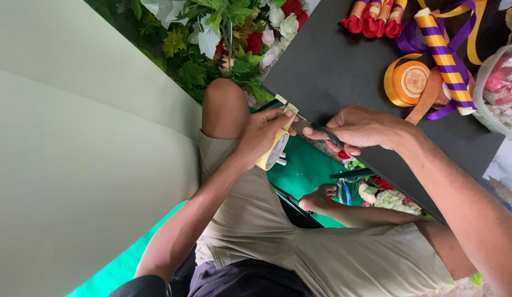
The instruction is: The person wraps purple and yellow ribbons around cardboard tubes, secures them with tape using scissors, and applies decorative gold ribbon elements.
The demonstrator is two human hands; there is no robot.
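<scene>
Fingers [278,115] pinch tape roll [272,149] strip beside scissors [322,132].

**Tape roll and scissors held at the edge of the black board**

A roll of yellowish tape [273,149] with a white core is held in the left hand [262,133], tilted on edge over the lap. A short strip of tape [289,110] is drawn up from the roll and pinched at the fingertips, just beside the corner of the black board [344,66]. Dark scissors [321,131] are gripped in the right hand [366,127], with the blades pointed toward the strip and lying across the board's lower edge.
</scene>
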